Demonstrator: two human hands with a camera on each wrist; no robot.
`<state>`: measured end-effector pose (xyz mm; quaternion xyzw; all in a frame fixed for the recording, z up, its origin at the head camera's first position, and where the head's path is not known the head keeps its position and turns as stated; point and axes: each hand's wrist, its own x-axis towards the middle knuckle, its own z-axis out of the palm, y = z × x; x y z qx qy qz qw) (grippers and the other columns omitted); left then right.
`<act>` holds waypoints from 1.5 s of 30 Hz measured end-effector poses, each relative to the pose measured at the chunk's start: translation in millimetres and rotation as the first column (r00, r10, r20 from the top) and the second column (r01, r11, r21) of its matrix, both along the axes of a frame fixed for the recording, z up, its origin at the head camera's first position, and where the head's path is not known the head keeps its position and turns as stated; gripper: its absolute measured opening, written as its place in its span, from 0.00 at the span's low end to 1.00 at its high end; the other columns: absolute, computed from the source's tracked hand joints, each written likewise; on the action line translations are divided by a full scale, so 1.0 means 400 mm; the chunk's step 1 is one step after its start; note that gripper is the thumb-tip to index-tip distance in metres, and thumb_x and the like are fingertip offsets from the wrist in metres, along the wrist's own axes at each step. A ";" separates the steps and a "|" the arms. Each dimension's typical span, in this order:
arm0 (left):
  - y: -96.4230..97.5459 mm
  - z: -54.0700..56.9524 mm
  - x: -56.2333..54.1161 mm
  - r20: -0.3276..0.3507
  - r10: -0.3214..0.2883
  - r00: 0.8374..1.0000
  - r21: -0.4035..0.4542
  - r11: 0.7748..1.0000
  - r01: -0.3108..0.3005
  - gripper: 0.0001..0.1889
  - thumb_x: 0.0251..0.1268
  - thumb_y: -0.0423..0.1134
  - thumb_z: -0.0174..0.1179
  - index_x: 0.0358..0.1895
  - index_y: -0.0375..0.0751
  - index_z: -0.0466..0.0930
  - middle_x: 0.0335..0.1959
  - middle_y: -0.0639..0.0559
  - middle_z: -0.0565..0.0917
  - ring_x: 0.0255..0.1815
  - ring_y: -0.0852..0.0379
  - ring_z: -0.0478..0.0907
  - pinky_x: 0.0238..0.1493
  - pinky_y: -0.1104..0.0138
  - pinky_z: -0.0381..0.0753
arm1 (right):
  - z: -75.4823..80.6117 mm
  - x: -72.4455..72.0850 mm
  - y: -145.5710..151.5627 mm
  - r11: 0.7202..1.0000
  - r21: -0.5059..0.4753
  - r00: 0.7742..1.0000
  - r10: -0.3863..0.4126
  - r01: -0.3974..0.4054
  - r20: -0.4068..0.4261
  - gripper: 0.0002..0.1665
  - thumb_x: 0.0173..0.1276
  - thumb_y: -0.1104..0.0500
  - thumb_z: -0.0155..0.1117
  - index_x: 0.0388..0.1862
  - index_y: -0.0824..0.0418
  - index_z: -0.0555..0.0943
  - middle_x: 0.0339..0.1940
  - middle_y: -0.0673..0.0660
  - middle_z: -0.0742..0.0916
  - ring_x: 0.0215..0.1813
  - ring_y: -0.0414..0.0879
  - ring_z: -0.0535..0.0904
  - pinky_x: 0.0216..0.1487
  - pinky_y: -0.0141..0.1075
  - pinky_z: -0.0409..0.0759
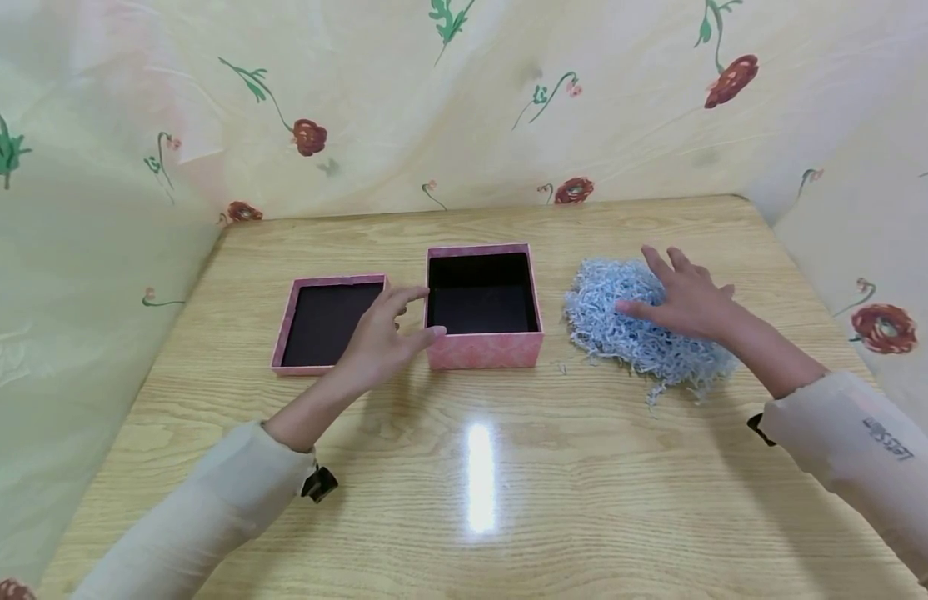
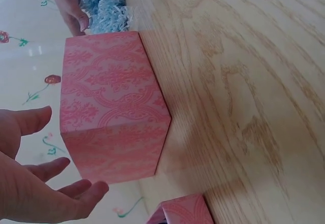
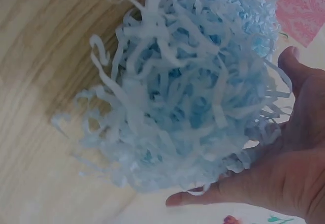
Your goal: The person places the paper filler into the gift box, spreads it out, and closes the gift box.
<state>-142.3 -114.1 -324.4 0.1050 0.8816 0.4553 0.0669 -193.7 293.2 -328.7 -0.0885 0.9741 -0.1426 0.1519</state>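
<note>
Gathering the blue shreds [image 1: 644, 348], right of the pink box [image 1: 482, 352], probably goes best with a low, loose scoop — the right hand [image 1: 685, 302] has fingers spread around them. The left hand [image 1: 377, 340], fingers parted just left of the box, could steady it lightly.

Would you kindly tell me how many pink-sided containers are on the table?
2: a deep box in the middle, and a shallow tray to its left, partly covered by the left hand. I see no others, though the blue paper shreds could hide something small.
</note>
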 end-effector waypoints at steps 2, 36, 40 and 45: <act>0.001 -0.003 -0.001 0.034 0.006 0.999 0.019 1.000 -0.007 0.31 0.62 0.43 0.66 0.68 0.45 0.68 0.71 0.46 0.64 0.66 0.41 0.66 0.59 0.50 0.72 | -0.006 0.000 -0.001 1.000 -0.030 1.000 0.002 -0.002 0.013 0.63 0.64 0.29 0.55 0.78 0.59 0.33 0.73 0.79 0.42 0.66 0.86 0.39 0.50 0.83 0.38; -0.007 -0.027 -0.017 0.168 -0.010 0.986 0.098 0.995 -0.007 0.31 0.61 0.36 0.67 0.67 0.50 0.67 0.60 0.42 0.72 0.55 0.46 0.76 0.49 0.57 0.80 | -0.101 -0.002 0.005 0.996 0.004 0.995 0.083 -0.084 0.050 0.59 0.61 0.41 0.67 0.78 0.59 0.45 0.70 0.81 0.51 0.66 0.82 0.45 0.49 0.78 0.56; -0.008 -0.028 -0.017 0.158 -0.011 0.987 0.092 0.996 -0.004 0.31 0.60 0.36 0.67 0.67 0.49 0.67 0.59 0.43 0.73 0.55 0.46 0.76 0.49 0.57 0.80 | -0.104 -0.003 0.008 0.996 -0.008 0.995 0.088 -0.087 0.040 0.56 0.62 0.44 0.67 0.78 0.60 0.47 0.69 0.81 0.52 0.65 0.82 0.46 0.47 0.77 0.58; -0.009 -0.031 -0.017 0.158 -0.011 0.987 0.091 0.996 -0.004 0.31 0.61 0.35 0.67 0.67 0.49 0.67 0.58 0.43 0.73 0.55 0.45 0.76 0.50 0.57 0.80 | -0.113 -0.005 0.014 0.995 -0.020 0.995 0.099 -0.099 0.013 0.52 0.62 0.49 0.68 0.76 0.62 0.52 0.67 0.80 0.55 0.64 0.80 0.50 0.45 0.74 0.61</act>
